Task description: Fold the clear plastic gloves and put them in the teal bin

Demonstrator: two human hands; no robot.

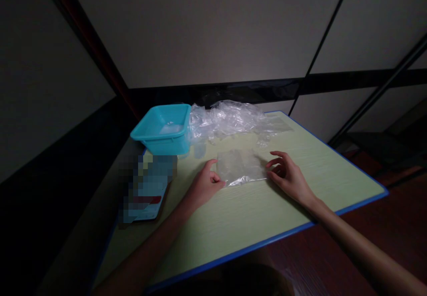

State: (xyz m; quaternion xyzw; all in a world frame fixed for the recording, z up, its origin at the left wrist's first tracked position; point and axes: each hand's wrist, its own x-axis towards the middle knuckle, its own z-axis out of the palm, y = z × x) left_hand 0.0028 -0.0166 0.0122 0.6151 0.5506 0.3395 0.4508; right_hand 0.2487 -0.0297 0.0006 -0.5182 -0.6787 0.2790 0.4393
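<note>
A clear, flat plastic bag (243, 164) lies on the table between my two hands. My left hand (204, 184) rests at its left side, with the thumb at the near left corner and the fingers loosely curled but apart. At the right edge of the bag is my right hand (289, 176), fingers spread in a loose curve and the thumb by the near right corner. Neither hand visibly grips the bag; whether the fingertips press on it is hard to see.
A turquoise plastic basket (160, 142) with something pale inside stands at the back left. Crumpled clear plastic (233, 117) is heaped along the back. A partly blurred phone-like flat object (151, 209) lies at left on the pale green table (247, 216), which has a blue edge.
</note>
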